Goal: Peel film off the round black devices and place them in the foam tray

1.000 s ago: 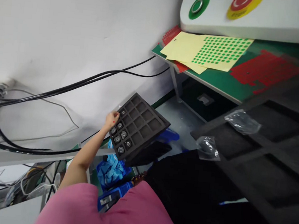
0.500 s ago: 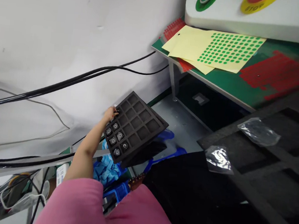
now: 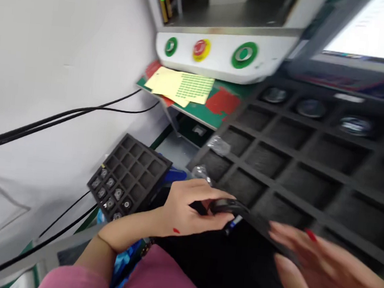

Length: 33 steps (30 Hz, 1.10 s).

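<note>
The left hand (image 3: 194, 207) holds a dark piece (image 3: 228, 205) between thumb and fingers at the large foam tray's (image 3: 313, 185) near edge. Farther right, the blurred right hand (image 3: 334, 273) spans that edge; whether it grips, I cannot tell. Left lies a smaller foam tray (image 3: 143, 159), partly filled; far beyond, yellow sheets (image 3: 169, 83).

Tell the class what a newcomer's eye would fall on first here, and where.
Probably the red-and-yellow button, between two green buttons on the white panel at top middle. Next might come the big dark tray filling the right, with round parts in its far row. Then, at lower middle, the left hand, holding something dark, too blurred to name.
</note>
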### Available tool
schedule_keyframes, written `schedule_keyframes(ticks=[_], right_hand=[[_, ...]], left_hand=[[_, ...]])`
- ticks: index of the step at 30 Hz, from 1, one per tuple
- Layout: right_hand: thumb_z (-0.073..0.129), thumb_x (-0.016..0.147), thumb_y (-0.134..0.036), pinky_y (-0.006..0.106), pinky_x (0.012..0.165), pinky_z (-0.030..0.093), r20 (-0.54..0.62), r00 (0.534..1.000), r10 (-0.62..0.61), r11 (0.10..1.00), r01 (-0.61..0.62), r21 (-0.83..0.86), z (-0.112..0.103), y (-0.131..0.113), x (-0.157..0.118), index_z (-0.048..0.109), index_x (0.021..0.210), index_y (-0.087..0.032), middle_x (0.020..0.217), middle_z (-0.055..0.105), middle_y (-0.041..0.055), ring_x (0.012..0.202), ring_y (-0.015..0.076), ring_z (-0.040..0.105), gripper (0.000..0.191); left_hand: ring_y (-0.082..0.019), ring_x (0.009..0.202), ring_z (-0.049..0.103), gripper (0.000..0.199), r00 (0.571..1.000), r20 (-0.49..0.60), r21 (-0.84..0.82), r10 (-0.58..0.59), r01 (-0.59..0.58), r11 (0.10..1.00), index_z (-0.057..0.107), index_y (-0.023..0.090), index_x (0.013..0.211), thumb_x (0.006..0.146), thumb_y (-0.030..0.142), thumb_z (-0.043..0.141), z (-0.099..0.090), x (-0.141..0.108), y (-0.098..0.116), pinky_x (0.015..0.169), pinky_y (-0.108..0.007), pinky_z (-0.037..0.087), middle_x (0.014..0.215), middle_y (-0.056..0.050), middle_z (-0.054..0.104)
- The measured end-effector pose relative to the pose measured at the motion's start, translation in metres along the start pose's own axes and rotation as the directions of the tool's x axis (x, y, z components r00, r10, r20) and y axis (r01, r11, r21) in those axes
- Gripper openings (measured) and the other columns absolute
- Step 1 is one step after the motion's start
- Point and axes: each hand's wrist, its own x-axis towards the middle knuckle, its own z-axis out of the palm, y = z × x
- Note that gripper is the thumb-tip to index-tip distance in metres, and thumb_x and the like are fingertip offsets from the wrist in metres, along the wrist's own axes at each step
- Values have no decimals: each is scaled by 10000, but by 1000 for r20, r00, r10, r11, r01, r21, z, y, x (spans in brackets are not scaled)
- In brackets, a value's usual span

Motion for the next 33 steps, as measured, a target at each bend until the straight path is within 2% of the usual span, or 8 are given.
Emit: schedule_keyframes(ticks=[5, 9, 14, 18, 20, 23, 26, 33], right_hand=[[740, 848, -157, 197, 816, 588, 35, 999, 38, 990, -42, 133, -8, -4, 17, 607, 1144, -283, 1003, 739, 24, 890, 143, 729, 348], [752, 853, -218, 263, 682, 610, 126, 984, 126, 935, -160, 316, -25, -5, 22, 570, 1112, -301, 854, 740, 4, 752, 178, 734, 328], [856, 748, -331, 347, 666, 605, 170, 941, 292, 852, -337, 401, -29, -14, 24, 492, 1156, -325, 810, 719, -13, 718, 218, 718, 547], [854, 750, -350, 337, 646, 607, 205, 946, 252, 881, -312, 355, -33, -12, 29, 544, 1190, -294, 773, 719, -3, 683, 212, 714, 541], [801, 815, -294, 291, 681, 602, 109, 986, 128, 947, -154, 281, -38, -10, 29, 619, 1144, -277, 810, 726, 9, 708, 178, 711, 376], [732, 876, -235, 197, 602, 551, -5, 1000, 7, 975, -6, 223, -43, -14, 23, 696, 919, -240, 735, 679, -6, 625, 115, 657, 57], [728, 882, -269, 194, 481, 487, 139, 988, 68, 940, -110, 322, -42, -24, 15, 679, 802, -237, 589, 588, -35, 479, 99, 573, 99], [743, 870, -319, 174, 480, 448, 355, 916, 187, 837, -338, 430, -40, -29, 17, 658, 762, -256, 568, 636, -44, 458, 87, 535, 151]], left_hand=[[-70, 511, 549, 262, 987, 162, -132, 14, 8, 991, 746, 162, 1068, 841, 287, 711, 44, 14, 15, 478, -159, 496, 680, -5, 638], [-99, 615, 573, 404, 941, 333, -291, 63, 38, 956, 678, 189, 1250, 879, 350, 678, 52, 23, 23, 570, -195, 538, 766, -30, 624], [-181, 853, 616, 629, 850, 504, -429, 154, 91, 899, 557, 295, 1393, 816, 482, 723, 57, 35, 13, 722, -304, 563, 1113, -110, 639], [-248, 986, 681, 662, 834, 493, -586, 249, 107, 803, 645, 260, 1295, 690, 438, 846, 65, 39, 0, 880, -362, 558, 1110, -118, 723], [-266, 1036, 697, 663, 856, 486, -590, 176, 172, 789, 669, 242, 1253, 643, 390, 883, 66, 38, 0, 922, -360, 561, 1068, -113, 753], [-213, 893, 740, 703, 891, 452, -483, 41, 206, 851, 662, 235, 1261, 609, 309, 912, 64, 35, 6, 833, -285, 599, 1065, -101, 760], [-165, 765, 739, 718, 902, 424, -409, 77, 115, 905, 641, 232, 1295, 628, 278, 903, 63, 34, 13, 731, -231, 617, 1062, -89, 760], [-200, 768, 745, 820, 883, 439, -332, 164, -10, 943, 494, 391, 1426, 696, 320, 860, 62, 36, 19, 701, -289, 659, 1145, -34, 746]])
